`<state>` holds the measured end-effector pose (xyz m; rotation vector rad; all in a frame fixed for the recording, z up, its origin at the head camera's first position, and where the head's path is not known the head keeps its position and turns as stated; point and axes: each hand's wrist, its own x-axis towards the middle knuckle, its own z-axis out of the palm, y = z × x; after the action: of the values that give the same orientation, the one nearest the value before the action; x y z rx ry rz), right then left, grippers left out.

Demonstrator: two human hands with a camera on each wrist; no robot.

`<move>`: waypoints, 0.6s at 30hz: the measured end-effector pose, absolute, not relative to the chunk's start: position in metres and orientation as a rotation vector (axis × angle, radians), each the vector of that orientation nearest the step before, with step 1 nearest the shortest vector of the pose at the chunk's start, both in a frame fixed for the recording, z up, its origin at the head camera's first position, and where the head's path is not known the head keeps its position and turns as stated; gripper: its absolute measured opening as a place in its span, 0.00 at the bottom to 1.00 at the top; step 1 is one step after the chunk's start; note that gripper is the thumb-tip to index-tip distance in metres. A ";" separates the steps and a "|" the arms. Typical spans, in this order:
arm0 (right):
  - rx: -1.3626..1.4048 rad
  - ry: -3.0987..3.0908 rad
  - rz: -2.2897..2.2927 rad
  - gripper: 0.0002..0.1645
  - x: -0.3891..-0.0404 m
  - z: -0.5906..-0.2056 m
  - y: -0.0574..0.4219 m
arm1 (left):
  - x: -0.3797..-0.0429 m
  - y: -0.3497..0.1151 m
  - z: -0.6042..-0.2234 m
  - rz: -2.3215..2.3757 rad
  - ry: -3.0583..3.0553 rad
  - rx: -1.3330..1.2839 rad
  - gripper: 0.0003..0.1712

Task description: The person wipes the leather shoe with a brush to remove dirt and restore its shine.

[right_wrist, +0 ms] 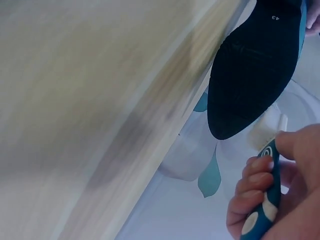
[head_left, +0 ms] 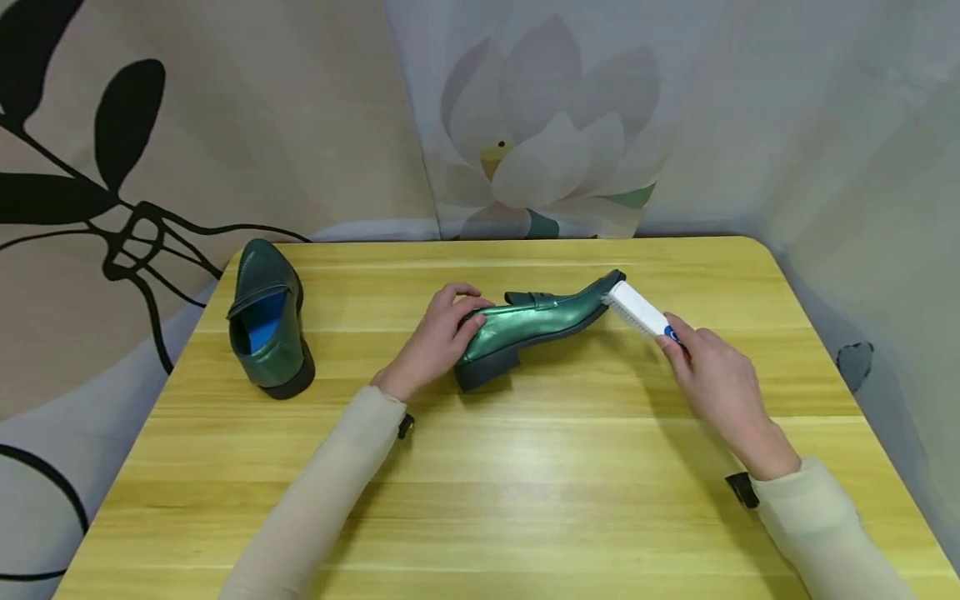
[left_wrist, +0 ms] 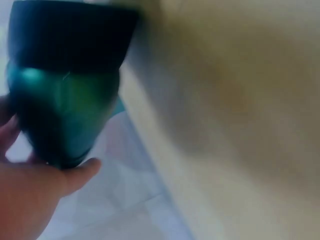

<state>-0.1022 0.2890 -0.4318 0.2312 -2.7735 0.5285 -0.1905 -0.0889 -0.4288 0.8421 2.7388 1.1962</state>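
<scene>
A metallic green loafer (head_left: pixel 517 327) is held by my left hand (head_left: pixel 441 335), which grips it at the back near the heel. Its toe is raised, and in the right wrist view the dark sole (right_wrist: pixel 252 70) shows, marked 43. My right hand (head_left: pixel 716 379) grips a white and blue brush (head_left: pixel 637 308) by its handle, with the bristles against the loafer's toe. In the left wrist view the heel block (left_wrist: pixel 70 37) is at the top, with the left thumb and fingers around the shoe's back rim. A second green loafer (head_left: pixel 273 329) stands at the table's left.
The wooden table (head_left: pixel 525 500) has its far edge close to a curtain (head_left: pixel 300 108) printed with leaves and a large flower. More pale cloth (head_left: pixel 877 208) hangs along the right side.
</scene>
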 end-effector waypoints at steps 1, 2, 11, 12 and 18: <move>0.237 -2.768 0.530 0.24 -0.102 -0.432 0.288 | -0.190 -0.088 -0.426 1.143 2.752 0.869 0.18; 0.242 -2.763 0.532 0.24 -0.103 -0.432 0.287 | -0.190 -0.087 -0.424 1.099 2.755 0.882 0.18; 0.400 -2.743 0.561 0.27 -0.103 -0.430 0.278 | -0.191 -0.076 -0.425 1.143 2.742 0.869 0.16; 0.391 -2.741 0.570 0.27 -0.105 -0.430 0.279 | -0.191 -0.076 -0.425 1.183 2.723 0.892 0.15; 0.273 -2.771 0.638 0.26 -0.121 -0.432 0.292 | -0.190 -0.079 -0.422 1.230 2.664 1.064 0.09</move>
<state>-0.1214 0.2921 -0.4321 0.2727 -2.7706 0.6383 -0.1900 -0.0794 -0.4219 1.0637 2.6638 1.2304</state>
